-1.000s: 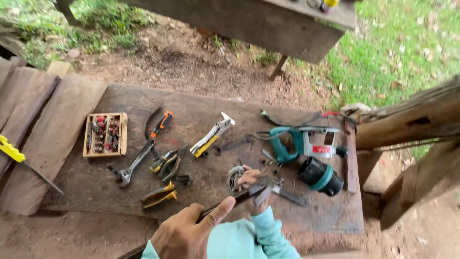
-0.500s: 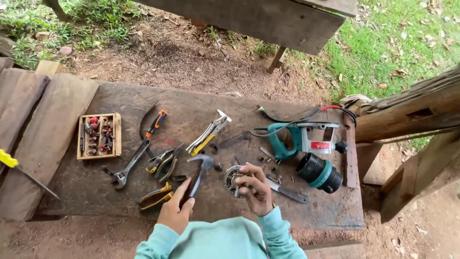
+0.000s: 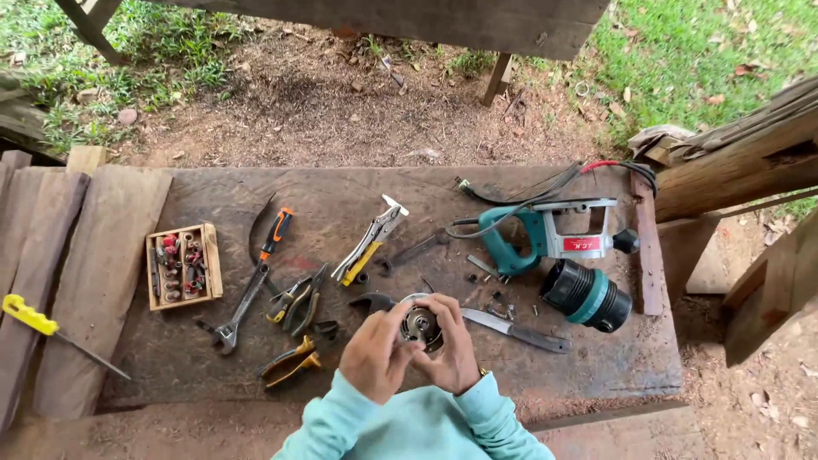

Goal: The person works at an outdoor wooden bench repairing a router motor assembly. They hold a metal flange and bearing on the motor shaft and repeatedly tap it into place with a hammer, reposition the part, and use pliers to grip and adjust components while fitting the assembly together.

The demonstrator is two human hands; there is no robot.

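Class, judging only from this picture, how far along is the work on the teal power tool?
Done: the teal power tool lies opened, small parts loose beside it. In hand: left hand and right hand grip a round metal part. Left: that part is not back in the tool; pliers and wrench lie unused.

An outdoor makeshift workshop: a rough wooden bench (image 3: 511,375) strewn with hand tools, on dirt and grass.

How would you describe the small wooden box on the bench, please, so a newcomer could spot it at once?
On the weathered wooden workbench, look to its left end, beside the orange-handled adjustable wrench. There sits the small, open, square wooden box, the only container there, packed with small red and dark parts.
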